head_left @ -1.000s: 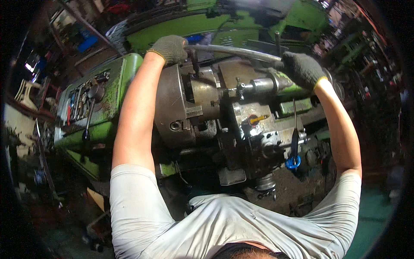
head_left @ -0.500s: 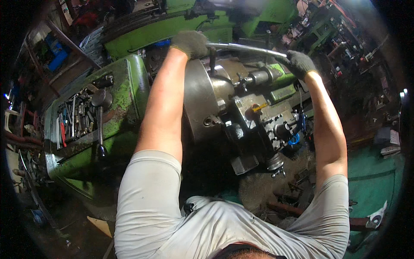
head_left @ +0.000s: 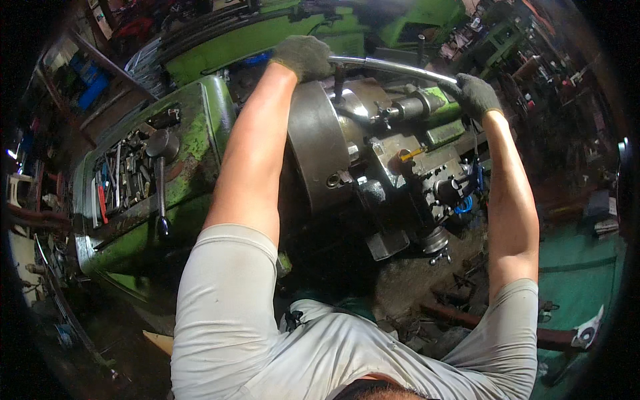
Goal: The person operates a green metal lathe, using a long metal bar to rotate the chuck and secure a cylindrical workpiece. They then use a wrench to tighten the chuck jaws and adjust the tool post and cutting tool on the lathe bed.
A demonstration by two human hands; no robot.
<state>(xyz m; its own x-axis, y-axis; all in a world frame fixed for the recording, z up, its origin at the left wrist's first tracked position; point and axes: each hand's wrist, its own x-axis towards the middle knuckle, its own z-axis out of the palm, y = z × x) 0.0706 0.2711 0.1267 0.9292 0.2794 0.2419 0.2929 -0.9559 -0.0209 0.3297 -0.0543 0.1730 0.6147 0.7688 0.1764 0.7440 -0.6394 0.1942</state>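
Observation:
In gloves, both my hands are stretched out over a green lathe. My left hand (head_left: pixel 301 58) is closed round the left end of a long shiny metal bar (head_left: pixel 407 69). Its other end is in my right hand (head_left: pixel 477 97), also closed, so the bar slopes slightly down to the right. Under the bar's left part stands a dark upright post (head_left: pixel 339 81) at the top of the large round chuck (head_left: pixel 317 143); whether bar and post are joined I cannot make out. My left forearm hides part of the headstock and chuck.
Right of the chuck are the tool carriage (head_left: pixel 393 160) with a yellow-handled piece (head_left: pixel 412 154) and the tailstock (head_left: pixel 427 103). Loose tools fill a tray (head_left: pixel 123 173) on the green headstock (head_left: pixel 207 120), near a lever (head_left: pixel 161 193). A green panel (head_left: pixel 577 267) stands at right.
The whole view has shifted a little, with the lathe now slightly farther right and higher. Both hands keep their grip on the bar and appear slightly higher and farther right.

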